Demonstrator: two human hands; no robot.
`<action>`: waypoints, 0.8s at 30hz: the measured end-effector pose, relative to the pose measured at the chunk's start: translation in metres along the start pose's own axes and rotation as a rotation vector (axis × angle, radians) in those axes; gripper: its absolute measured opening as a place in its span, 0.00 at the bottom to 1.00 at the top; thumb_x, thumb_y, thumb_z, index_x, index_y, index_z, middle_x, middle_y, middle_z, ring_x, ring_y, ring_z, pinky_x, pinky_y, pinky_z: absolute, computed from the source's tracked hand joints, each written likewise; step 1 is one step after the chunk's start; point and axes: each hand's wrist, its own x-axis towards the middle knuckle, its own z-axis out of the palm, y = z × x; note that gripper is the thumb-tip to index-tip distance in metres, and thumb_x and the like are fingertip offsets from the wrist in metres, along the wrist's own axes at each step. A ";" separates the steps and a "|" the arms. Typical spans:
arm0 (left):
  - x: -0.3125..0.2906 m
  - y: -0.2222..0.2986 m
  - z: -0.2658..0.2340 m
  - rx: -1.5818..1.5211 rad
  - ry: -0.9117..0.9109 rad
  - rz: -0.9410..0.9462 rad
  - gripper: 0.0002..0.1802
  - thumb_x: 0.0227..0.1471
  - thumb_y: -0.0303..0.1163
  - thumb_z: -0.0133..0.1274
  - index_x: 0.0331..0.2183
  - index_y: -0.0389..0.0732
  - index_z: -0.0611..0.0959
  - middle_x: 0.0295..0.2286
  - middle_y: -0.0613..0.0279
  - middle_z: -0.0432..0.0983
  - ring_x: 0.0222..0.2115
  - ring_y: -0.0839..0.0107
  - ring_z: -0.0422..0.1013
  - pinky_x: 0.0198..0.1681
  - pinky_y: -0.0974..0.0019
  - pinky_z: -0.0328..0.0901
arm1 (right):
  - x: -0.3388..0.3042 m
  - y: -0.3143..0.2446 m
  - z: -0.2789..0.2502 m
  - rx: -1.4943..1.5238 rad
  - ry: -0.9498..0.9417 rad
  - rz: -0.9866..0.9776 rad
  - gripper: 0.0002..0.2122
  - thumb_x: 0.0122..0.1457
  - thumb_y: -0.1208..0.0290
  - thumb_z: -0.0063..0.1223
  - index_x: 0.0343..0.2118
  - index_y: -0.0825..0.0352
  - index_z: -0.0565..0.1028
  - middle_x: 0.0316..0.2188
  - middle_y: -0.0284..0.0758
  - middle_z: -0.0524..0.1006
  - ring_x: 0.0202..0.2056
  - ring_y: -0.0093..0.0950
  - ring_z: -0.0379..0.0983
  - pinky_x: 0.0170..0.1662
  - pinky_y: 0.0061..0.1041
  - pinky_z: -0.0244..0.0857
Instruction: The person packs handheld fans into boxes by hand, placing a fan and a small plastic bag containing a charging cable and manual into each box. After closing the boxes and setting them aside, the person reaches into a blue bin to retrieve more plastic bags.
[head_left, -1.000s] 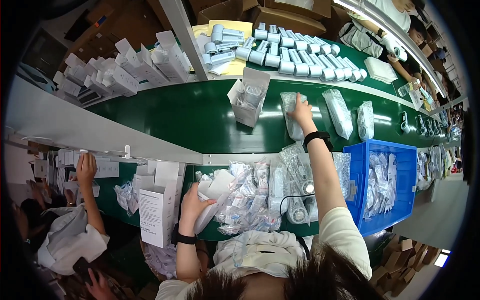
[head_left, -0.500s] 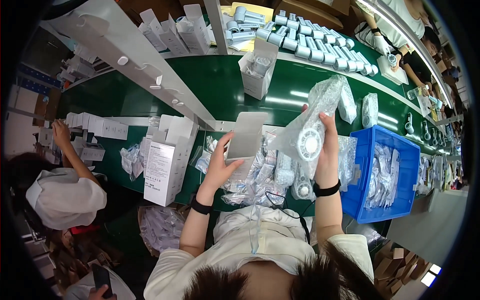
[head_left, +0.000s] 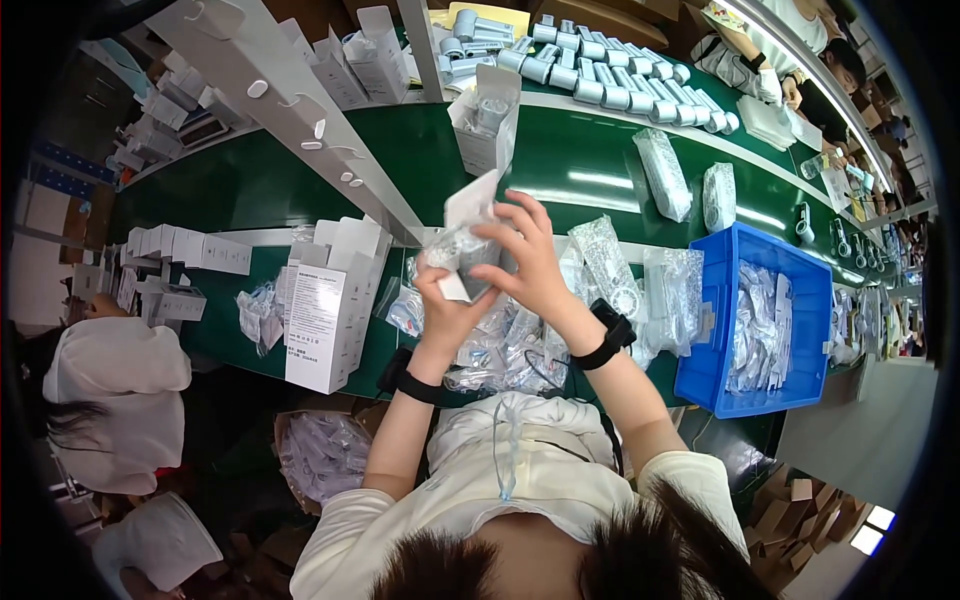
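Note:
Over the near part of the bench, my left hand [head_left: 450,310] grips a small white box [head_left: 472,205] that is tilted, its flap raised. My right hand [head_left: 535,265] is at the box's other side, its thumb near the lower edge and its fingers curved and somewhat apart against it. Clear bubble wrap [head_left: 453,250] shows at the box, between the hands; how far inside it sits is hidden. Below my hands lie several small clear bags [head_left: 515,350]. To the right of them is a bubble-wrapped handheld fan [head_left: 615,275].
A blue bin [head_left: 700,385] with bagged parts stands at right. Ahead are an open white box [head_left: 480,145], wrapped packages [head_left: 663,175] and rows of light-blue fans [head_left: 620,85]. A metal post [head_left: 330,130] slants across at left, by white cartons [head_left: 330,320]. A co-worker [head_left: 115,390] sits at left.
My right hand has come left with the bubble-wrapped fan to the white box. My left hand has lifted and tilted the box. The co-worker at left has shifted.

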 end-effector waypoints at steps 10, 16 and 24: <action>-0.016 -0.006 -0.045 -0.058 -0.040 -0.157 0.36 0.31 0.26 0.63 0.42 0.41 0.61 0.43 0.50 0.57 0.44 0.54 0.59 0.47 0.59 0.56 | -0.068 0.145 0.031 -0.416 -0.853 0.563 0.12 0.42 0.76 0.54 0.33 0.65 0.74 0.40 0.40 0.70 0.43 0.39 0.63 0.45 0.31 0.59; 0.007 0.026 -0.062 0.163 -0.178 -0.286 0.25 0.33 0.23 0.58 0.39 0.40 0.71 0.41 0.53 0.60 0.41 0.58 0.62 0.45 0.64 0.58 | -0.068 0.161 0.024 -0.168 -0.993 0.309 0.09 0.40 0.77 0.57 0.27 0.68 0.71 0.32 0.38 0.73 0.39 0.36 0.67 0.42 0.31 0.63; 0.014 0.020 -0.068 0.299 -0.181 -0.393 0.11 0.32 0.22 0.57 0.26 0.36 0.77 0.36 0.51 0.63 0.35 0.55 0.65 0.38 0.63 0.61 | -0.038 0.115 -0.019 0.509 -0.726 0.695 0.11 0.41 0.77 0.59 0.28 0.67 0.69 0.31 0.33 0.73 0.39 0.24 0.67 0.40 0.23 0.63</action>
